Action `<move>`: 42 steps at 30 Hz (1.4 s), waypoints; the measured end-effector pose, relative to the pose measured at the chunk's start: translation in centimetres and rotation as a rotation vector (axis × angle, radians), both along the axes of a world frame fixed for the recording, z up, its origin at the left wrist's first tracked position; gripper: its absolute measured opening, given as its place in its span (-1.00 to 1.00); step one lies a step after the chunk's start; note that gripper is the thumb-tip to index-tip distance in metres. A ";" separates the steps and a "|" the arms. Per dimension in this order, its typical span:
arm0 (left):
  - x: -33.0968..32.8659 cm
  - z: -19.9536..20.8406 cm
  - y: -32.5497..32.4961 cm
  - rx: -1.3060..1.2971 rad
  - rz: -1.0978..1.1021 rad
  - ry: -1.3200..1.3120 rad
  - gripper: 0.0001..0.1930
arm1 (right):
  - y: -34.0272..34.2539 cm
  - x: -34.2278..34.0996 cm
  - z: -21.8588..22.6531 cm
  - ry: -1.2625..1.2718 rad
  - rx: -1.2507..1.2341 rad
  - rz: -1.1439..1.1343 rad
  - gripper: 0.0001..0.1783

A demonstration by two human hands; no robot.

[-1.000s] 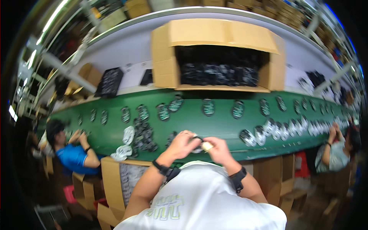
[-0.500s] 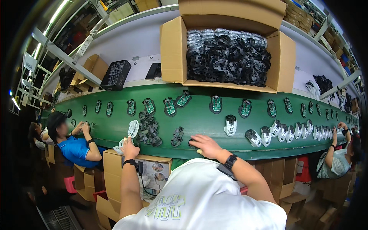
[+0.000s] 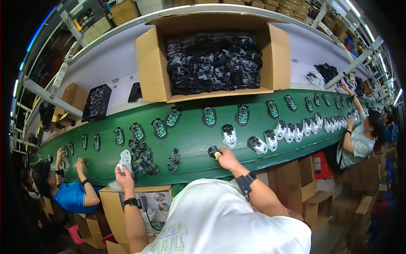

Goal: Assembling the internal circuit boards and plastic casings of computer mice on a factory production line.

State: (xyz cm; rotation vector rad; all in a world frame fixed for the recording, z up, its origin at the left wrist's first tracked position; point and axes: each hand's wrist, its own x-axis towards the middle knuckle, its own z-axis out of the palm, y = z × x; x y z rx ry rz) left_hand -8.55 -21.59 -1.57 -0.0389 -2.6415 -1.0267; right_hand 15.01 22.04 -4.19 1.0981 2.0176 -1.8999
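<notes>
Shell [image 3: 125,158]: one, left hand [image 3: 124,180]; black part [image 3: 212,150]: one, right hand [image 3: 229,159].

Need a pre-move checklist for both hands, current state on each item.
1. Left hand on a white shell: ok, fingers at its near end.
2. Right hand holding a black part: ok, pinched at the fingertips.
3. White shell lifted off the belt: cannot tell from this overhead view.
4. Straight path between hands clear: not ok, the black pile and small stack lie between.
5. Neighbour in blue clear of the left hand: ok, their hands are apart from it, farther left.
</notes>
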 end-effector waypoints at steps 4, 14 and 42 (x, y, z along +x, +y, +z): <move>4.8 6.3 9.3 0.781 -0.593 -0.474 -0.74 | 0.5 2.7 1.3 0.126 0.727 0.164 -0.21; 12.3 12.0 16.9 0.806 -1.070 -1.309 -0.61 | 1.0 -0.1 -0.2 0.382 0.766 0.358 -0.31; 12.9 16.7 18.4 0.335 -0.872 -0.524 -0.59 | -6.5 -2.0 15.1 1.083 0.630 0.251 -0.51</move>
